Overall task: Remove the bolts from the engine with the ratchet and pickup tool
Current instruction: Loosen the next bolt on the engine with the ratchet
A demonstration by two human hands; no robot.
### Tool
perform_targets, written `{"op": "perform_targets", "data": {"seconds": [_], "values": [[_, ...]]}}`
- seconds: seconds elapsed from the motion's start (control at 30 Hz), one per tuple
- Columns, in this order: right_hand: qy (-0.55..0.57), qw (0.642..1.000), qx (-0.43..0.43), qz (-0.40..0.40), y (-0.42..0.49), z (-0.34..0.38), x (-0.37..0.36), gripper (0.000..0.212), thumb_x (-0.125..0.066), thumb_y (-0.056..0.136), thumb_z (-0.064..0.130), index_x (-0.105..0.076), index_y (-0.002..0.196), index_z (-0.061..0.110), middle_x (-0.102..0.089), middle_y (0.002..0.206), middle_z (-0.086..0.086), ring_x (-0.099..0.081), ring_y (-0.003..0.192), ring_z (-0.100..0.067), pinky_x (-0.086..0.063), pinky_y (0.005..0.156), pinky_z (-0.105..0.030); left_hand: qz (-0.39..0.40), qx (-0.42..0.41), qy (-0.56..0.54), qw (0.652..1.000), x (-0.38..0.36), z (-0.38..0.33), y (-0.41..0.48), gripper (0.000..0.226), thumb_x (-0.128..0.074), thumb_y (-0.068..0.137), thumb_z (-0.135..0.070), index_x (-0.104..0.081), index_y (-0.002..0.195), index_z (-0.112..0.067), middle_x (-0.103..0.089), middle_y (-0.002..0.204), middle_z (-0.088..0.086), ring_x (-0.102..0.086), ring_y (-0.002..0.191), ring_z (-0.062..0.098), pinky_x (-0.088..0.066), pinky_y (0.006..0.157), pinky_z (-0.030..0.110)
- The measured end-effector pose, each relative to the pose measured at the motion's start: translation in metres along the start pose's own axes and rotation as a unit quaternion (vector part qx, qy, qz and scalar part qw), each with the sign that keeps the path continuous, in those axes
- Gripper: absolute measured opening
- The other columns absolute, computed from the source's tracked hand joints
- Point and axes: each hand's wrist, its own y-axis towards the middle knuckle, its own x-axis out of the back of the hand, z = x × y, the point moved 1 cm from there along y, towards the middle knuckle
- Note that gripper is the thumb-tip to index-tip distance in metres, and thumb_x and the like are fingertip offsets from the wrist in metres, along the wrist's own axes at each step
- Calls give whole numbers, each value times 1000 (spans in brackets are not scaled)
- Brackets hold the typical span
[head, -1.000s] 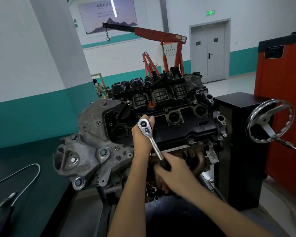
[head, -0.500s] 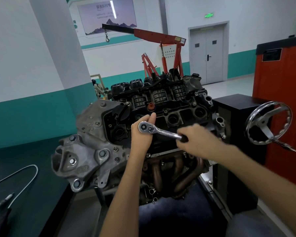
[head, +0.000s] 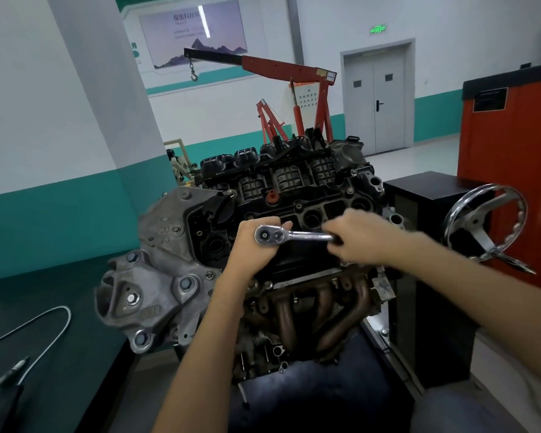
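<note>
Right hand [head: 359, 237] grips ratchet [head: 294, 235] handle, left hand [head: 256, 248] cups its head, set on top of engine [head: 294, 182]. Bolt underneath hidden. Pickup tool [head: 13, 371] lies untouched on bench [head: 75, 370], far left. Several bolts visible in engine; early going, I'd judge.

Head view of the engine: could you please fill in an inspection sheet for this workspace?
Surface: dark bench left of the engine, carrying the pickup tool.
Job's things: ratchet over the engine's black top cover, handle pointing right; pickup tool lying unused, its flexible shaft looped.
Clutter: nothing seen.
Hands: left hand grips the ratchet at its head; right hand grips the handle.
Cables: nothing seen.
Surroundings: red engine crane behind, chrome handwheel and orange cabinet to the right, grey double door at the back.
</note>
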Motion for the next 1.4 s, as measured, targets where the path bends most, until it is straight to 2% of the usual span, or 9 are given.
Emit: {"op": "perform_targets", "data": {"seconds": [0.13, 0.23, 0.43, 0.63, 0.77, 0.97, 1.17, 1.27, 1.4], "values": [[-29, 999, -4, -23, 7, -9, 11, 18, -58, 85, 29, -47, 71, 27, -45, 65, 10, -47, 60, -14, -39, 60, -27, -56, 32, -42, 997, -10, -4, -1, 51, -58, 97, -17, -30, 54, -10, -28, 54, 1, -24, 52, 10, -22, 52, 28], [138, 987, -63, -48, -19, 15, -39, 25, -60, 84, 24, -42, 66, 26, -52, 68, 3, -52, 60, -14, -39, 57, -25, -147, 64, -120, 980, -21, -4, -3, 49, -55, 98, -13, -29, 56, -13, -27, 55, 2, -24, 50, 7, -23, 50, 21], [497, 860, -99, -52, -41, 104, -107, 11, -57, 83, 8, -56, 92, 15, -62, 71, -6, -58, 54, -8, -46, 49, -17, -174, 70, -117, 975, -26, -6, -1, 44, -54, 98, -12, -31, 61, -10, -22, 60, 7, -22, 56, 13, -20, 54, 25], [176, 983, -47, -7, -20, 23, -52, 9, -59, 83, 19, -51, 79, 20, -48, 74, 2, -49, 66, -18, -37, 60, -23, -12, 15, 7, 1000, -2, 4, 4, 58, -64, 92, -9, -27, 50, -26, -29, 46, -9, -24, 49, 7, -27, 55, 25], [-44, 999, 16, -22, 10, -14, 14, 9, -59, 85, 27, -52, 80, 26, -40, 64, 11, -39, 54, -5, -33, 51, -22, -19, 8, -2, 1000, -6, 1, 5, 54, -61, 94, -12, -26, 53, -21, -27, 51, -7, -24, 55, 11, -23, 55, 31], [145, 985, -79, -54, -21, 22, -43, 27, -61, 81, 24, -40, 65, 25, -47, 65, 5, -51, 61, -17, -39, 57, -26, -173, 86, -124, 973, -25, 1, 1, 49, -53, 98, -8, -26, 57, -16, -23, 55, -2, -21, 53, 8, -20, 52, 22], [492, 862, -109, -57, -40, 107, -108, 14, -58, 83, 10, -56, 95, 15, -61, 69, -8, -55, 53, -5, -45, 50, -21, -181, 55, -88, 978, -24, -1, 0, 42, -54, 98, -8, -31, 62, -12, -20, 59, 0, -18, 52, 5, -18, 51, 20], [384, 918, -92, -37, -32, 78, -91, 13, -58, 81, 10, -51, 78, 21, -56, 70, -1, -54, 65, -16, -39, 53, -13, -120, 51, -56, 990, -14, 8, -1, 49, -58, 96, -13, -26, 60, -15, -23, 57, -3, -20, 53, 7, -19, 52, 24], [111, 992, -64, -8, -13, 12, -39, 5, -58, 83, 22, -55, 86, 19, -55, 81, -5, -56, 74, -24, -48, 67, -30, -70, 6, 6, 998, -8, 6, 2, 57, -65, 91, -11, -25, 53, -24, -30, 44, -11, -26, 47, 7, -20, 50, 19]]}}
